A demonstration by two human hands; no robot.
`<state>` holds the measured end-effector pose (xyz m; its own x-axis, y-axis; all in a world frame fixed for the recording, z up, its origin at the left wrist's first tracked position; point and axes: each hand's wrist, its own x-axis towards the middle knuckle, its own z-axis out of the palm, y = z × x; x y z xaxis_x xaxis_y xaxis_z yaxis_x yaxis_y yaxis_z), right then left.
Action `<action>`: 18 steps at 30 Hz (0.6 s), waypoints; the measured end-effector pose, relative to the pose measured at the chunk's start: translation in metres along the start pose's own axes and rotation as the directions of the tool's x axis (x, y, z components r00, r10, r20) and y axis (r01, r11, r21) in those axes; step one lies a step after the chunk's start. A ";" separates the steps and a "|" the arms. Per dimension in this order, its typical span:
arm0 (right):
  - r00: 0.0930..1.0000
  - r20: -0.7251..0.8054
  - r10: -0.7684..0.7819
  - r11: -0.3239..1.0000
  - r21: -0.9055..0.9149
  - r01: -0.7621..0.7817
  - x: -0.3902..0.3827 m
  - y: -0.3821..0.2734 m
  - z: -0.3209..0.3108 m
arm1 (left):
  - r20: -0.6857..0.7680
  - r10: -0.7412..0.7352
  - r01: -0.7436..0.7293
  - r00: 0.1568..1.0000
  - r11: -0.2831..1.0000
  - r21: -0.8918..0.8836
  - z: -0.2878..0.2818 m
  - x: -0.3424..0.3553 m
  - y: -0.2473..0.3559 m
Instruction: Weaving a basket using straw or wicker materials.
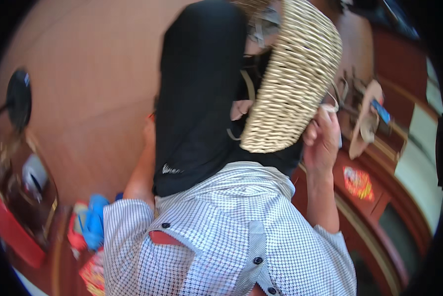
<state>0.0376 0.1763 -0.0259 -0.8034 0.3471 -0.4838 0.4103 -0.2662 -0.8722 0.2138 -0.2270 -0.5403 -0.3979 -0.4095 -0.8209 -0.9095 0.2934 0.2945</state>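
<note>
A woven basket [295, 84] of straw-coloured strands lies tilted over my black-trousered lap, its woven side facing up. At its right edge my right hand [322, 135] is closed, fingertips pinching a thin pale strand [336, 98] that loops up beside the weave. Loose pale strands [248, 84] curve out on the basket's left side, close to a small pinkish patch [240, 109]. My left hand [150, 129] is down by the outer side of my left thigh [199, 98], away from the basket. The leg hides most of its fingers.
Reddish-brown floor [93, 64] spreads out on the left. A round dark mirror-like disc [19, 98] stands at the far left, above a blue bundle [94, 222]. On the right are a pinkish board [367, 118] with a blue item [380, 111] and a reddish wooden cabinet [379, 197].
</note>
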 end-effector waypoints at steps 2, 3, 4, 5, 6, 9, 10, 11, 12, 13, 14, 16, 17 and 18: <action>0.999 -0.024 -0.023 0.999 0.024 0.023 -0.002 0.006 -0.007 | 0.119 0.098 -0.100 0.988 0.995 0.009 0.028 -0.017 0.025; 1.000 0.005 -0.015 0.999 0.044 0.014 -0.002 0.009 -0.003 | 0.132 0.132 -0.129 0.982 0.991 -0.027 0.019 -0.017 0.029; 1.000 0.019 -0.017 0.998 0.066 0.016 -0.002 0.009 -0.004 | 0.157 0.176 -0.169 0.972 0.984 -0.058 0.017 -0.014 0.049; 1.000 0.017 -0.019 0.997 0.081 0.017 -0.004 0.007 -0.002 | 0.171 0.211 -0.197 0.962 0.976 -0.094 0.010 -0.012 0.067; 1.000 0.005 -0.011 0.995 0.103 0.010 -0.006 0.005 -0.003 | 0.192 0.246 -0.224 0.950 0.966 -0.132 0.007 -0.012 0.088; 1.000 0.019 -0.024 0.990 0.139 0.021 -0.008 0.003 -0.004 | 0.207 0.322 -0.266 0.924 0.930 -0.255 -0.036 -0.030 0.110; 0.999 0.015 -0.029 0.989 0.145 0.026 -0.008 0.003 -0.003 | 0.197 0.338 -0.273 0.920 0.915 -0.297 -0.045 -0.036 0.122; 0.999 0.022 -0.038 0.989 0.141 0.035 -0.007 0.004 -0.001 | 0.183 0.350 -0.276 0.919 0.900 -0.337 -0.053 -0.040 0.135; 0.998 0.028 -0.049 0.990 0.137 0.045 -0.007 0.004 0.000 | 0.168 0.362 -0.280 0.917 0.883 -0.376 -0.059 -0.044 0.150; 0.997 0.059 -0.054 0.989 0.143 0.045 -0.006 0.006 0.003 | 0.130 0.367 -0.286 0.921 0.864 -0.415 -0.082 -0.044 0.153; 0.997 0.054 -0.060 0.987 0.152 0.051 -0.005 0.005 0.001 | 0.119 0.384 -0.294 0.916 0.842 -0.452 -0.095 -0.041 0.168; 0.996 0.055 -0.076 0.985 0.162 0.066 -0.004 0.005 0.001 | 0.075 0.410 -0.314 0.909 0.793 -0.522 -0.148 -0.031 0.188; 0.995 0.071 -0.076 0.982 0.176 0.062 -0.002 0.007 0.002 | 0.043 0.417 -0.325 0.908 0.764 -0.557 -0.158 -0.045 0.197; 0.994 0.066 -0.085 0.981 0.179 0.073 -0.003 0.008 -0.002 | -0.060 0.450 -0.398 0.891 0.711 -0.580 -0.175 -0.079 0.239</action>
<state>0.0435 0.1750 -0.0314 -0.8623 0.3084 -0.4017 0.2673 -0.3966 -0.8782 0.0070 -0.2752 -0.3194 -0.7711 -0.2845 -0.5696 -0.5578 -0.1295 0.8198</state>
